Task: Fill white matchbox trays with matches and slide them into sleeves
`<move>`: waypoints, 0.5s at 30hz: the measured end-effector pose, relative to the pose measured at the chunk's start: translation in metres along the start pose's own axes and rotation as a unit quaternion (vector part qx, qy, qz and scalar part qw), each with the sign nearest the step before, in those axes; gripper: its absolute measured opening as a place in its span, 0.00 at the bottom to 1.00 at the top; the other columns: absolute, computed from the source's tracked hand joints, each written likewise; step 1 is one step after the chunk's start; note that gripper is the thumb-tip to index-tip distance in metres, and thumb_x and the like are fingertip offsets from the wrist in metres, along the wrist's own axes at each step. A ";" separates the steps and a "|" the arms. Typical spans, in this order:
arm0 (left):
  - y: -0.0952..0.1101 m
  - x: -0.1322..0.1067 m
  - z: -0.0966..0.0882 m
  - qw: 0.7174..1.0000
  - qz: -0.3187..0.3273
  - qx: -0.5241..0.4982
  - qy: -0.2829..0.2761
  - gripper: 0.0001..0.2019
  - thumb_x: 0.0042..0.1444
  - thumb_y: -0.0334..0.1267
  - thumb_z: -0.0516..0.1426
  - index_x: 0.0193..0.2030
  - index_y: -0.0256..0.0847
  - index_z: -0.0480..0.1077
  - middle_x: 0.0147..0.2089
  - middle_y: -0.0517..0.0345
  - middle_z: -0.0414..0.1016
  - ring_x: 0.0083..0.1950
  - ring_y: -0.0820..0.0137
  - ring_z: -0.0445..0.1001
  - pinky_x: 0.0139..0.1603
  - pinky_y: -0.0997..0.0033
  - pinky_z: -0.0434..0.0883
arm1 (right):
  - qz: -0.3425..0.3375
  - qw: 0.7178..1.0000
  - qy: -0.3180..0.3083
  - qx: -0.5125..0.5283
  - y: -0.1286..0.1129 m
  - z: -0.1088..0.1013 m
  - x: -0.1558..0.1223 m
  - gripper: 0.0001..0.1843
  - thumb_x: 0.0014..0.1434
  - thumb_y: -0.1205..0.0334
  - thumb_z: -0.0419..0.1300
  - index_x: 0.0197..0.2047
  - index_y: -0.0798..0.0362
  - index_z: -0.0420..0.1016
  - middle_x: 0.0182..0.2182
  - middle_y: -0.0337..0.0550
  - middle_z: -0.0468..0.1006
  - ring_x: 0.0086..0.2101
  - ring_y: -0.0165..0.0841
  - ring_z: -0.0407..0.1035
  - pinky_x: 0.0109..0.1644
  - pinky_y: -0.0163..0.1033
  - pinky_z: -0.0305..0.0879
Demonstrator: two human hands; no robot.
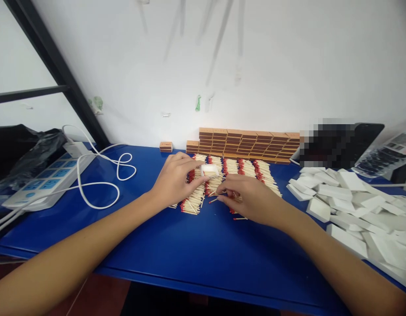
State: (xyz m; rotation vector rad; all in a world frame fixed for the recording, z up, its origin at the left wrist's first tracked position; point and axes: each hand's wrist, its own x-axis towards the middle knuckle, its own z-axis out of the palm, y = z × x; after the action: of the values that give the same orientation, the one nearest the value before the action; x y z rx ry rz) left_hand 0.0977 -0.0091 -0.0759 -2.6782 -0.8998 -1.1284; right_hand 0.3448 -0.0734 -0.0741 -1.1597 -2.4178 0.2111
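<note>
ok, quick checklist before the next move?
1. White tray secure: ok, the left hand holds it between thumb and fingers.
2. Right hand has a grip on matches: cannot tell; match ends show at its fingertips, but the fingers hide the rest.
3. Tray fill count: cannot tell, too small to count.
4. Rows of matches tidy: not ok, a loose match strays toward the near table edge.
5. White cable off the left hand: ok, lies apart.
6. Stacked boxes standing: ok.
</note>
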 end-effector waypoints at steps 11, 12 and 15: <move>0.003 -0.001 0.000 1.000 0.009 0.014 -0.019 0.19 0.65 0.49 0.64 0.55 0.39 0.78 0.44 0.52 0.83 0.50 0.58 0.75 0.52 0.55 0.68 | 0.041 0.998 -0.032 -0.038 0.002 0.004 -0.001 0.04 0.65 0.69 0.61 0.37 0.52 0.75 0.35 0.42 0.75 0.36 0.34 0.69 0.38 0.39 0.61; 0.003 -0.001 0.000 1.000 0.010 0.013 -0.020 0.18 0.65 0.49 0.64 0.55 0.39 0.78 0.44 0.52 0.83 0.50 0.58 0.75 0.52 0.55 0.68 | 0.042 0.998 -0.038 -0.039 0.002 0.004 -0.001 0.05 0.65 0.69 0.61 0.37 0.52 0.75 0.35 0.43 0.75 0.36 0.35 0.69 0.39 0.39 0.61; 0.003 -0.001 -0.001 1.000 0.014 0.010 -0.022 0.18 0.65 0.49 0.64 0.55 0.39 0.77 0.45 0.52 0.83 0.50 0.58 0.75 0.53 0.55 0.68 | 0.040 0.997 -0.058 -0.030 0.002 0.005 0.000 0.06 0.66 0.70 0.60 0.35 0.52 0.74 0.34 0.42 0.75 0.35 0.34 0.68 0.38 0.38 0.61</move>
State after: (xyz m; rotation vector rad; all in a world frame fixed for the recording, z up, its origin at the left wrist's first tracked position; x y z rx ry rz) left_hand 0.0985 -0.0122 -0.0757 -2.7009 -0.8731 -1.0538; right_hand 0.3433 -0.0720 -0.0794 -1.3066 -2.4946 0.2387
